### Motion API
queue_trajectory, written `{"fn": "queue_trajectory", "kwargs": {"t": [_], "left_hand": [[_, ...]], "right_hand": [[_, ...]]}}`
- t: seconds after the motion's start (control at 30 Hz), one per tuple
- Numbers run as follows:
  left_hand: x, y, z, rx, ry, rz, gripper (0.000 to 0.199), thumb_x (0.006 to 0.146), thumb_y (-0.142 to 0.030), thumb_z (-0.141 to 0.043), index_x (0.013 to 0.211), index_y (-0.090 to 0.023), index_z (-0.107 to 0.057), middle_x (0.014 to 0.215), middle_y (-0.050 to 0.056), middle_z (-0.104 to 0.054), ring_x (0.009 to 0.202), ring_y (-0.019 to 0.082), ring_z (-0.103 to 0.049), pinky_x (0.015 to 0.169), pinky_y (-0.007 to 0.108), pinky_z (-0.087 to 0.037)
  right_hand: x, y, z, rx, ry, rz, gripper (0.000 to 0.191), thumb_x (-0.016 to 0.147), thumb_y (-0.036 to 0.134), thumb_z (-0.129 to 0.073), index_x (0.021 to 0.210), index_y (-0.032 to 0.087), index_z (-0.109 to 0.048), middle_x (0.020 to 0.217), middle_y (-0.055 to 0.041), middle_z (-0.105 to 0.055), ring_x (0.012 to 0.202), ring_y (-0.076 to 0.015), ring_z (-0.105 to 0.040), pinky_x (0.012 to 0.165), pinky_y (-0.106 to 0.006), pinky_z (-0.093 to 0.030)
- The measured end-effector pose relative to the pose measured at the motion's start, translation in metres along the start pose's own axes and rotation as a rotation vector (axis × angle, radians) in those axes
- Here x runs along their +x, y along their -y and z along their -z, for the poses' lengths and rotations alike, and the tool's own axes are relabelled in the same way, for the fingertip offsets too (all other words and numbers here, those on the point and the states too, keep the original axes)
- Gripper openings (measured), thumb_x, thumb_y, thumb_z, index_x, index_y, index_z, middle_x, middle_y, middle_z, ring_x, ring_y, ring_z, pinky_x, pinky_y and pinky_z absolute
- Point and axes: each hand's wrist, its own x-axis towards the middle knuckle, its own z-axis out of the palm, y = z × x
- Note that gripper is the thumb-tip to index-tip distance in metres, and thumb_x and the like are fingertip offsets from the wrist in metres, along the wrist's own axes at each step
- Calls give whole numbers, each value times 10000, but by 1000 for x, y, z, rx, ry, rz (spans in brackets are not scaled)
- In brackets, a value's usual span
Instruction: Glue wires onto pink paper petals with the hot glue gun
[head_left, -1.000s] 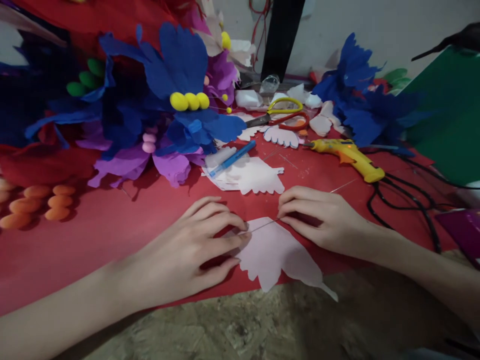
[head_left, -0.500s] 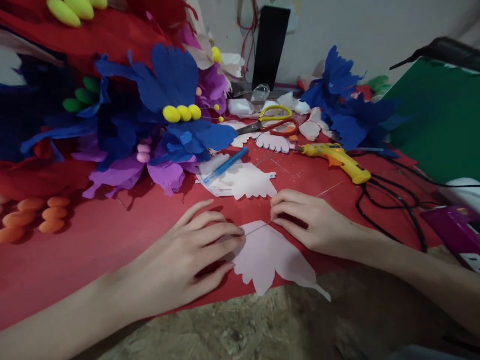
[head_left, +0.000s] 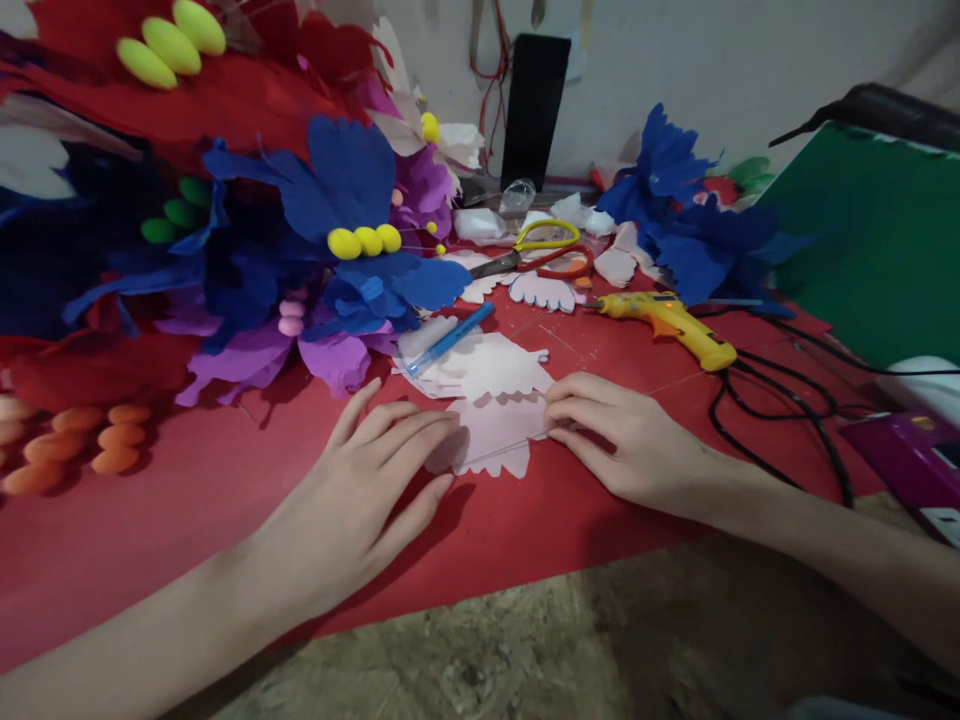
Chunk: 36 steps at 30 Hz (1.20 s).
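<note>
paper cutout [head_left: 499, 425] has shifted up from edge of table [head_left: 510, 545], now between left hand [head_left: 367, 475] and right hand [head_left: 626, 440]; right grip pinches wire [head_left: 517, 445] across it, left grip spread at its left end.

Red work surface [head_left: 517, 540] | pink cutout [head_left: 499, 432] | glue gun [head_left: 679, 322] (yellow, on its side) | orange ovals [head_left: 120, 437]

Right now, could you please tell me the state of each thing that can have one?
Pale cut-out: on the table, folded or not unclear
Wire: across the cut-out
Left hand: fingers spread
Right hand: pinching the wire
Scissors: handles apart
Glue gun: on its side
Blue pen: lying, cap unclear
</note>
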Motion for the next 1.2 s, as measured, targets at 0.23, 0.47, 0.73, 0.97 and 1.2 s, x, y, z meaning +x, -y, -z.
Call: {"fn": "queue_trajectory", "kwargs": {"t": [0.23,0.47,0.73,0.97,1.2], "left_hand": [[3,7,2,32,-112,31,269,910,-221,-356,1087,-112,-527,1027,100,-622,1000,243,-491,984,468,-299],[34,-23,7,-358,-50,104,177,848,-199,-457,844,-159,-630,846,33,-668,856,183,-566,768,303,-450],[50,-37,6,-716,4,400,110,689,-183,-531,643,-193,-631,725,8,-681,752,197,-601,742,329,-436],[58,-40,7,-1004,21,494,131,661,-142,-509,602,-183,-619,606,-19,-654,630,143,-590,630,237,-433],[64,-29,3,-1224,-125,651,162,725,-309,-564,649,-166,-573,582,-33,-562,495,85,-470,478,189,-336]], "right_hand": [[2,6,0,-3,-17,38,189,863,102,-417,785,115,-589,829,-86,-616,782,-130,-582,701,-230,-506],[7,18,7,-31,-59,106,212,866,94,-406,780,105,-599,818,-87,-620,759,-131,-565,675,-237,-499],[7,29,15,-130,-145,147,304,883,102,-365,716,101,-619,798,-114,-638,701,-148,-559,631,-271,-493],[9,29,18,-226,-207,198,220,838,50,-410,784,82,-621,796,-105,-647,748,-161,-563,695,-281,-492],[17,14,46,-372,-477,204,73,796,145,-550,737,184,-572,683,-35,-623,672,-151,-537,627,-300,-432]]}}
